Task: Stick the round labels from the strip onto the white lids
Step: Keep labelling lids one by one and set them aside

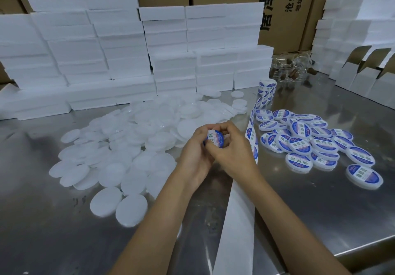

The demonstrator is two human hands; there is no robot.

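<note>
White lids (119, 146) heaped unlabelled on the steel table (53, 232), left of centre. One lid (214, 139) with a blue round label, held up between both hands at centre: left hand (195, 155) curled round its edge, right hand (232, 146) pinching it from above. Label strip (253, 129) trailing just right of the hands. Labelled lids (316, 144) piled further right.

Single head-worn wide-angle cam, looks fwd and down, close over shiny steel table (320, 200); stacked white foam blocks (85, 50) at 11 o'clock.
</note>
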